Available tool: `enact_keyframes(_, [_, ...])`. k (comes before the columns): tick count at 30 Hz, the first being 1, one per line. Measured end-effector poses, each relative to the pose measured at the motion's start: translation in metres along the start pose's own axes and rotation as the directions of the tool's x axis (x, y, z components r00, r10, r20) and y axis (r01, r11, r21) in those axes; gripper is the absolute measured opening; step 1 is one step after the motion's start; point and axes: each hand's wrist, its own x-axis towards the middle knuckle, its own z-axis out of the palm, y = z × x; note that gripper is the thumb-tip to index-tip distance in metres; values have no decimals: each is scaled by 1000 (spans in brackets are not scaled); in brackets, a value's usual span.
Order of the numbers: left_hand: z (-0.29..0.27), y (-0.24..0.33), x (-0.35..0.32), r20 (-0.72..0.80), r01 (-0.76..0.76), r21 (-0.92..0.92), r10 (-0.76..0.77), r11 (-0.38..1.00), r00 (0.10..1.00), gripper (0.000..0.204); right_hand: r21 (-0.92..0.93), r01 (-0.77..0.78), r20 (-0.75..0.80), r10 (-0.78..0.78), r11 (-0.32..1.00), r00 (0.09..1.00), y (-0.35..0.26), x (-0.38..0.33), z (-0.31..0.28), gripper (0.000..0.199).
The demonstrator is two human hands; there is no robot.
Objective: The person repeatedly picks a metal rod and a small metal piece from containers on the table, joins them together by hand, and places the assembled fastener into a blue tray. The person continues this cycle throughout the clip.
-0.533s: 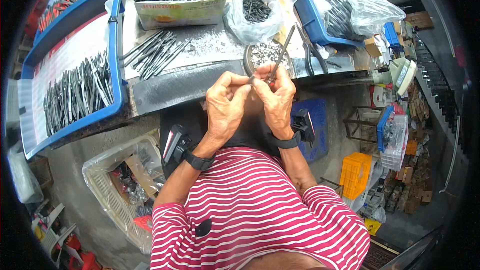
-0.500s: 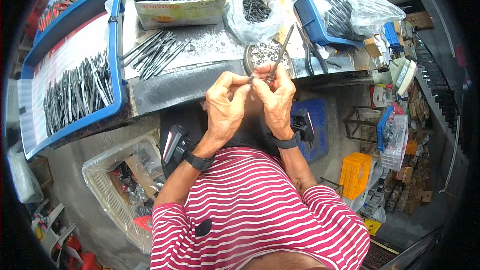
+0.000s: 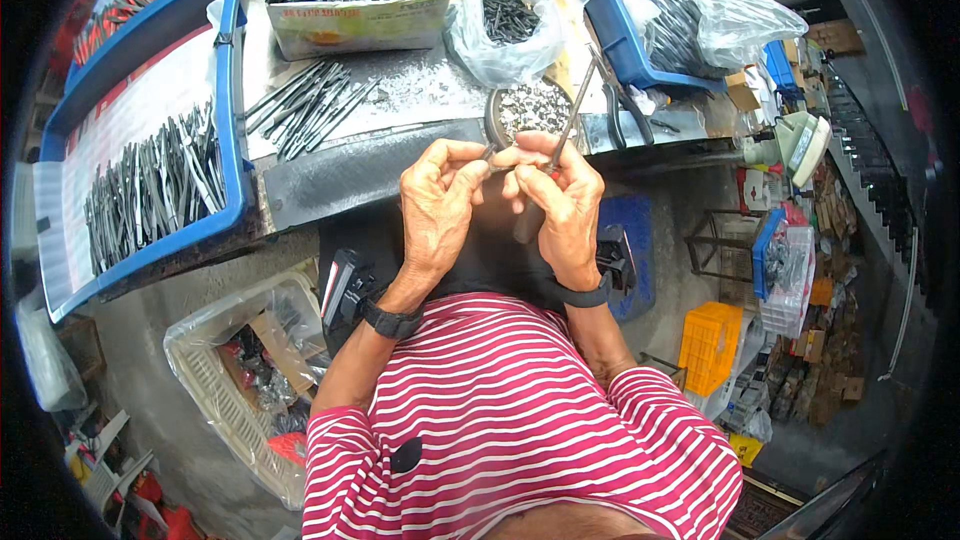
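Observation:
My left hand (image 3: 438,205) is closed in a pinch on a small dark piece (image 3: 488,152), mostly hidden by the fingertips. My right hand (image 3: 565,205) is closed around a long thin metal tool (image 3: 573,112) with a dark handle, like a screwdriver. Its shaft slants up and right past the fingers, while the handle hangs below the palm. Both hands meet in front of the bench edge, the right fingertips close to the small piece. Just beyond them is a round dish (image 3: 493,120) of small silvery bits. Dark-handled pliers (image 3: 614,112) lie right of it.
Slim black strips (image 3: 310,105) lie loose on the bench; more fill a blue tray (image 3: 238,155) at left and a carton (image 3: 360,28) behind. A clear bag (image 3: 545,45) holds small black parts. A blue bin (image 3: 630,55) stands at right, a pale crate (image 3: 215,365) on the floor.
My hands have drawn slightly apart, the left shifting left. My right hand has turned, and the tool's handle now shows below it.

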Motion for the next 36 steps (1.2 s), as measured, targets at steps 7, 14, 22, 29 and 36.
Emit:
enact_keyframes(7, [-3,-4,1,78,25,-19,-24,1000,997,13,-94,62,-61,-68,994,996,5,5,-33,19])
enact_keyframes(14, [-2,-2,-1,59,-20,33,18,999,998,16,-210,73,-162,-108,975,981,14,10,-55,19])
enact_keyframes(22, [-1,-2,-3,25,-36,129,33,991,999,12,-529,41,-187,-164,847,969,29,16,-70,16])
enact_keyframes(29, [-2,-5,-3,23,-45,143,42,989,999,12,-751,225,2,-339,621,941,35,14,-71,19])
enact_keyframes(36, [-4,-6,-4,63,-81,178,70,981,996,14,-811,310,104,-400,496,911,33,12,-68,20])
